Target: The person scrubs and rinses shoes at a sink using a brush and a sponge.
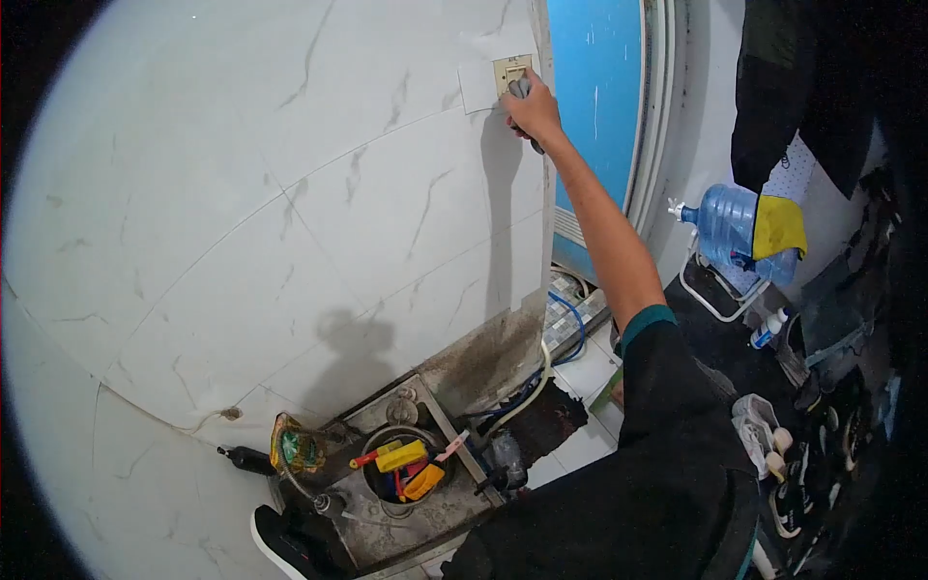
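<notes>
One arm reaches up to the wall, and its hand, my right hand (537, 111), is closed around a dark grey object (523, 89) whose lower end shows below the fist. The fist is at a cream switch plate (500, 70) on the marble-patterned wall (387, 174); whether the object touches the plate cannot be made out. My left hand is out of view. Down in front, a metal bowl (365, 480) holds yellow, orange and red-handled tools (401, 456).
A blue door (594, 87) stands right of the switch. Further right are a large water bottle (725, 224) on a white stand (710, 307), a yellow cloth (779, 228) and shoes (755, 423). Hoses (531, 387) lie by the doorway. A black bottle (249, 460) is lower left.
</notes>
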The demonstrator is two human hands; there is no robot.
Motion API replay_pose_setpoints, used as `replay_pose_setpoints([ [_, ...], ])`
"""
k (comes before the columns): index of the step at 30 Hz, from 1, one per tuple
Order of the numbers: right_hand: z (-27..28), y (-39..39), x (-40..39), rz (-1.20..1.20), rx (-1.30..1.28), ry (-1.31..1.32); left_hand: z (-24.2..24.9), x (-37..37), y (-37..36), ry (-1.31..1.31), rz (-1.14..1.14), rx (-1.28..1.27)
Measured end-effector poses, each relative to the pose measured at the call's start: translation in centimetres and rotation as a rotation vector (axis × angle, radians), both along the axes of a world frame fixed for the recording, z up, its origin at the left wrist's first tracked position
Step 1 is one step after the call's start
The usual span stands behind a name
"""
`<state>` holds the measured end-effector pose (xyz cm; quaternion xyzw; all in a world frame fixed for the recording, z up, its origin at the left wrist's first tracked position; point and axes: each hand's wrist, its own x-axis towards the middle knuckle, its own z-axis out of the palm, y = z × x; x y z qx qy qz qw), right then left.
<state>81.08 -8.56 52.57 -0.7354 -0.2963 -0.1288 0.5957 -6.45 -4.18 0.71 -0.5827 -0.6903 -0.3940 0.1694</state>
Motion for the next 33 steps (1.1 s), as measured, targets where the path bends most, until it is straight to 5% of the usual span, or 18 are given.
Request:
replay_pose_setpoints([
  [2, 0.7, -0.4, 0.4, 0.033, -0.056, -0.011, -0.2, 0.4, 0.0, 0.072, 0.041, -0.022],
  [8, -1.9, 3.5, 8.1, -0.326, -0.209, -0.417, 3.4, 4.4, 1.1, -0.899, -0.147, 0.037],
  [10, -1.3, 2.4, 6.7, -0.214, -0.251, -0.337, 6.9, 7.3, -1.4, -0.402, -0.107, -0.003],
  [11, 0.1, 0.9, 3.6, -0.110, -0.325, -0.176, 8.6, 7.9, -1.1, -0.722, -0.102, -0.076],
  [12, -1.9, 2.5, 3.0, -0.015, 0.128, -0.125, 10.4, 9.4, -1.1, -1.404, -0.245, 0.060],
  [15, -4.1, 1.1, -10.4, 0.427, 0.289, -0.132, 14.0, 12.4, -2.1, -1.680, -0.443, 0.086],
  [19, -13.8, 3.1, -27.7, 0.827, 0.305, 0.026, 12.6, 10.9, -2.0, -1.669, -0.394, 0.141],
  [22, -23.7, 5.3, -40.2, 1.147, 0.072, 0.485, 13.3, 11.3, -2.5, -1.699, -0.361, 0.191],
  [25, -34.3, 6.6, -50.4, 1.180, -0.099, 0.359, 12.0, 9.7, -2.8, -1.740, -0.330, 0.179],
  [33, -45.8, 4.6, -59.8, 1.095, -0.355, 0.063, 13.2, 7.7, -4.7, -1.822, -0.296, 0.147],
])
